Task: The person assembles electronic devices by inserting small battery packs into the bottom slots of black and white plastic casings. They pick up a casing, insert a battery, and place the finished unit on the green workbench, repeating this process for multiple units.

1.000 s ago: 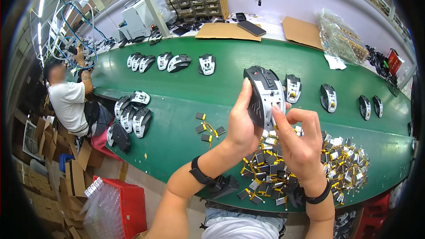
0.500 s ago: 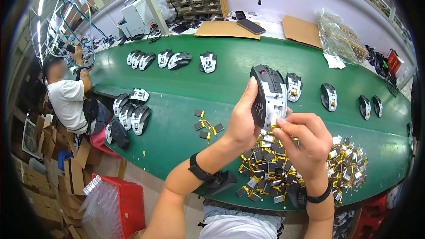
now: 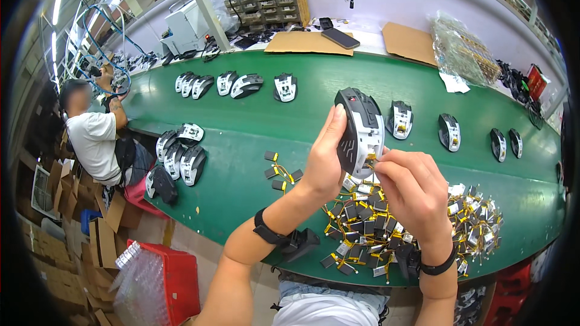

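My left hand (image 3: 326,166) is wrapped around a black and white computer mouse (image 3: 361,130), held upright above the bench with its inner white frame and an opening exposed. At that opening, the thumb and fingertips of my right hand (image 3: 414,190) pinch a small battery (image 3: 370,158). Only its yellow end and a bit of wire show; my fingers hide the rest. Below my hands a pile of small batteries (image 3: 368,223) with yellow ends and thin wires spreads over the bench. Several more batteries (image 3: 279,185) lie apart, left of the pile.
On the green bench (image 3: 241,139) stand more partly built mice: a group (image 3: 181,157) at left, a far row (image 3: 248,84), and others (image 3: 449,131) at right. A phone (image 3: 340,38) rests on cardboard. A person (image 3: 93,139) sits at left, beyond a red crate (image 3: 180,284).
The mouse and both hands have shifted slightly left. The battery's yellow end, earlier at my right fingertips below the opening, now shows inside it. My right fingers have moved to the opening's right edge.
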`<state>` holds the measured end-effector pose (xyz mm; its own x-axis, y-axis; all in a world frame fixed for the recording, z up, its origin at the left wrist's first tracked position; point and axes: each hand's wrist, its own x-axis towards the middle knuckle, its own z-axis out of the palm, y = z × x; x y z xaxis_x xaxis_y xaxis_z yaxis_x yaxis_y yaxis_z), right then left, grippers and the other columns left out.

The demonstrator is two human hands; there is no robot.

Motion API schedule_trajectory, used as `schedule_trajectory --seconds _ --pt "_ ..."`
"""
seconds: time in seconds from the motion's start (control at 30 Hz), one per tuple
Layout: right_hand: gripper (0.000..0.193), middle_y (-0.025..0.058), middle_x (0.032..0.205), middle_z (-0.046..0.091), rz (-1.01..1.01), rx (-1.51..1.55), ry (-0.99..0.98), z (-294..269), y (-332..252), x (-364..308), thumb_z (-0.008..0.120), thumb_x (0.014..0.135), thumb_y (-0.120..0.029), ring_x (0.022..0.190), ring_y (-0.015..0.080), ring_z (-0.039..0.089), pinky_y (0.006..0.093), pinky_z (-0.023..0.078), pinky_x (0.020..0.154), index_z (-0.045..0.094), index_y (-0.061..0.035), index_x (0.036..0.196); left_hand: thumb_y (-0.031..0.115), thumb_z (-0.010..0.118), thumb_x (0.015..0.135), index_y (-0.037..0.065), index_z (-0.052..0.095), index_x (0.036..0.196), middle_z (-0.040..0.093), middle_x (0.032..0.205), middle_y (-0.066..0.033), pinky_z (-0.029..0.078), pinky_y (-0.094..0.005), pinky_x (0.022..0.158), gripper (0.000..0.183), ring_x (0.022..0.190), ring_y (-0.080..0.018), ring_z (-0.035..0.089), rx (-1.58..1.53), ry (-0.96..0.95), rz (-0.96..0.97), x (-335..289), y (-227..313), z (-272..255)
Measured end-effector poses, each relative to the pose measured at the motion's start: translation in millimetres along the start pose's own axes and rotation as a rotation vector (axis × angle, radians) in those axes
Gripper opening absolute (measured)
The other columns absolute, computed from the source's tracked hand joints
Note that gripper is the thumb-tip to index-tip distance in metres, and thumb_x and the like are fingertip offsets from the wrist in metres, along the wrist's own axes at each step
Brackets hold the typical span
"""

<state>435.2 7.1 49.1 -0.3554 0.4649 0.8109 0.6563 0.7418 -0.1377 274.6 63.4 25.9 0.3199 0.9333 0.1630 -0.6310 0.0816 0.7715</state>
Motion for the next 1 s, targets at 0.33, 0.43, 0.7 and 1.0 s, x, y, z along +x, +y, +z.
schedule_trajectory --seconds 0.33,0.43,0.7,1.0 --pt "0.023 0.0076 0.082 0.066 0.124 0.101 0.261 14 -8 -1 0.081 0.068 0.002 0.068 0.0222 0.062 0.0321 0.05 0.059 0.066 -0.0024 0.085 0.049 0.02 0.104 0.004 0.049 0.129 0.062 0.117 -0.0162 0.056 -0.0413 0.083 0.059 0.095 -0.0306 0.066 -0.01 0.084 0.07 -9 -3 10" --pt "0.023 0.0071 0.083 0.065 0.11 0.075 0.287 21 -16 -4 0.081 0.067 0.001 0.069 0.0223 0.062 0.032 0.05 0.059 0.067 -0.0028 0.085 0.049 0.021 0.104 0.004 0.049 0.127 0.062 0.116 -0.0162 0.055 -0.0416 0.083 0.058 0.095 -0.0305 0.066 -0.056 0.107 0.085 -13 -6 18" --pt "0.031 0.0071 0.108 0.063 0.051 -0.182 0.118 21 -24 -3 0.074 0.068 -0.003 0.092 0.0256 0.059 0.0361 0.047 0.075 0.071 -0.0023 0.099 0.049 0.022 0.103 0.005 0.052 0.124 0.063 0.114 -0.0152 0.053 -0.0435 0.086 0.057 0.096 -0.0308 0.065 -0.192 0.191 0.035 -12 2 16" --pt "0.032 0.0076 0.104 0.066 0.062 0.084 0.119 21 -15 -7 0.067 0.066 0.004 0.088 0.0264 0.06 0.0364 0.047 0.075 0.067 -0.0022 0.097 0.047 0.024 0.104 0.005 0.051 0.124 0.065 0.111 -0.0155 0.056 -0.0403 0.079 0.054 0.091 -0.0296 0.067 -0.128 0.115 0.045 -9 -1 10"
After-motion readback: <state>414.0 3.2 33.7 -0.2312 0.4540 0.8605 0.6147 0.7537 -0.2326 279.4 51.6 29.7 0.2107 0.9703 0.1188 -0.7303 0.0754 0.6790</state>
